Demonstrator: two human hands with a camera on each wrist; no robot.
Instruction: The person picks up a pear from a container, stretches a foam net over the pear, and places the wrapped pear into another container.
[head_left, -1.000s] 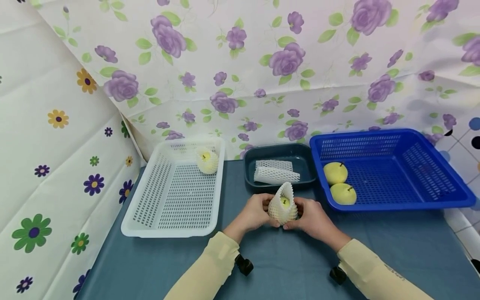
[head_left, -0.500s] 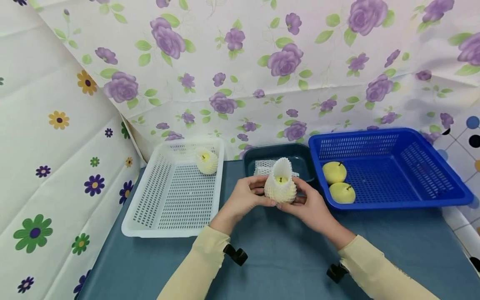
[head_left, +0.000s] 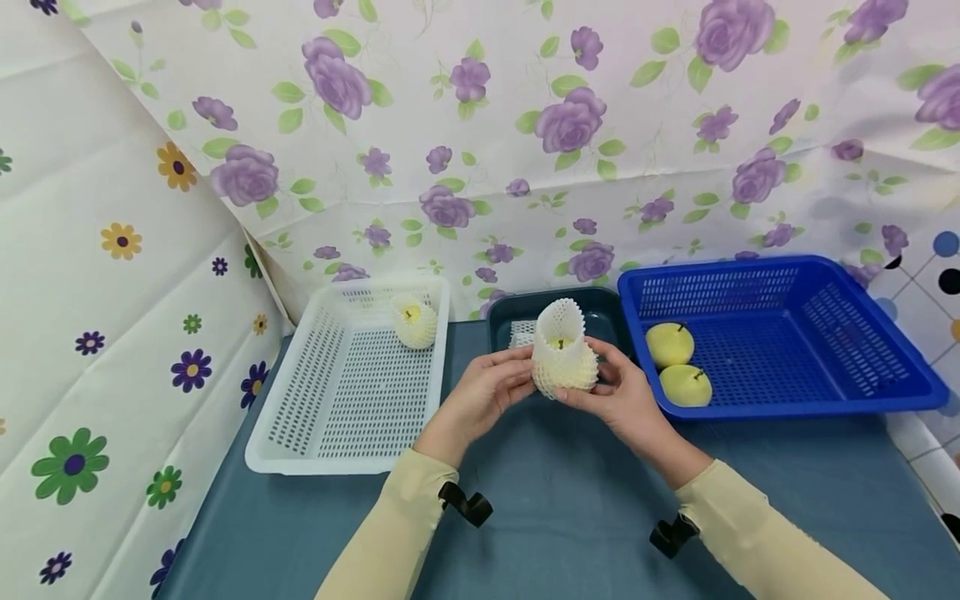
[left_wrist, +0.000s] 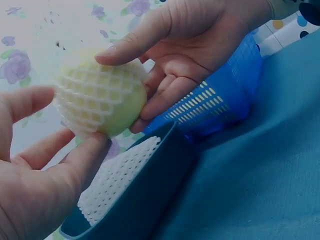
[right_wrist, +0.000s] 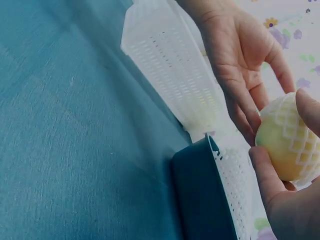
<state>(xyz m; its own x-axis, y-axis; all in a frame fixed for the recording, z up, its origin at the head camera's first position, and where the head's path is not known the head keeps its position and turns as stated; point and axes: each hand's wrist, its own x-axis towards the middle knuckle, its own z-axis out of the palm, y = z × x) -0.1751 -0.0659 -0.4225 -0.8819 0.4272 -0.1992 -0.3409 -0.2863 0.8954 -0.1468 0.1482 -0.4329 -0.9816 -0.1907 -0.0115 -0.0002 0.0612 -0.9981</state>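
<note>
A yellow pear sits upright in a white foam net sleeve, whose loose top stands up behind the stem. My right hand grips it from the right, thumb in front and fingers underneath. From the left, the fingertips of my left hand touch its side, fairly straight. In the right wrist view the left thumb stands off the fruit. Part of the pear's bare skin shows below the net in the left wrist view. Both hands are raised in front of a dark tray.
More foam sleeves lie in the dark tray, partly hidden. At left, a white basket contains one sleeved pear. A blue basket at right holds two bare pears. Flowered sheeting hangs behind the table.
Both hands have lifted the sleeved pear off the table and slightly toward the tray. The sleeve's top now stands taller, and the left hand's hold has loosened to a fingertip touch.
</note>
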